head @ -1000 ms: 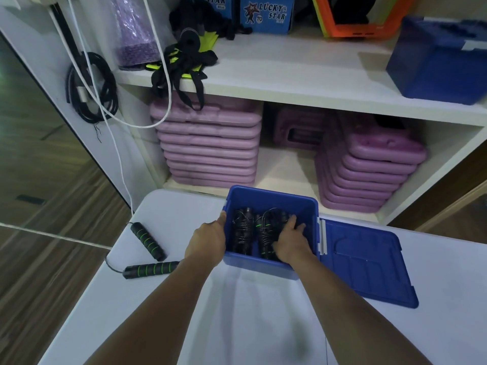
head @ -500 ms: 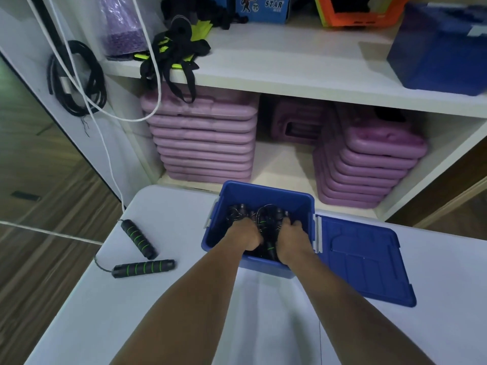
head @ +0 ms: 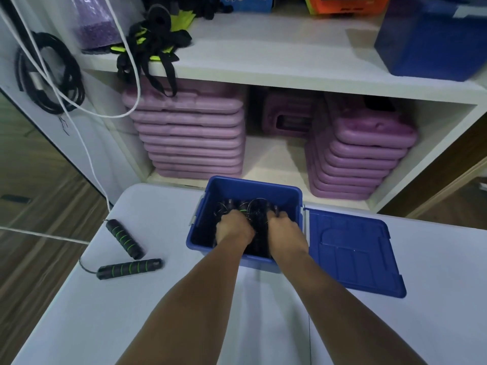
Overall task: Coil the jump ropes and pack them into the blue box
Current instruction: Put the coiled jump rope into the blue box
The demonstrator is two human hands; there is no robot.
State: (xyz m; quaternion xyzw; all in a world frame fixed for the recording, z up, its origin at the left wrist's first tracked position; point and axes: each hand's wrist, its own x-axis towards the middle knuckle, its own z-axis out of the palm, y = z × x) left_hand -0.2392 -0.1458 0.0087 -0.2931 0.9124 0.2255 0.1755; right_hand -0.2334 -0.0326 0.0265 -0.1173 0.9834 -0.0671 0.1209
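Observation:
The open blue box [head: 253, 184] stands at the far edge of the white table [head: 237, 312], its lid [head: 353, 248] lying flat to the right. Coiled black jump ropes [head: 253, 206] with green-striped handles lie inside the box. Both my hands are down in the box on the ropes: my left hand [head: 233, 227] grips the left bundle, and my right hand [head: 283, 225] curls its fingers over the right bundle. Another jump rope [head: 126, 248], two black handles with green rings joined by a thin cord, lies loose on the table's left side.
A white shelf unit behind the table holds stacked purple cases [head: 189, 138], black and yellow straps [head: 155, 35] and a second blue box [head: 432, 40] at upper right. Black and white cables [head: 52, 75] hang at left. Wooden floor lies beyond the table's left edge.
My left hand left the box's left rim and went down inside onto the ropes. My right hand stayed in the box. The view shifted slightly downward.

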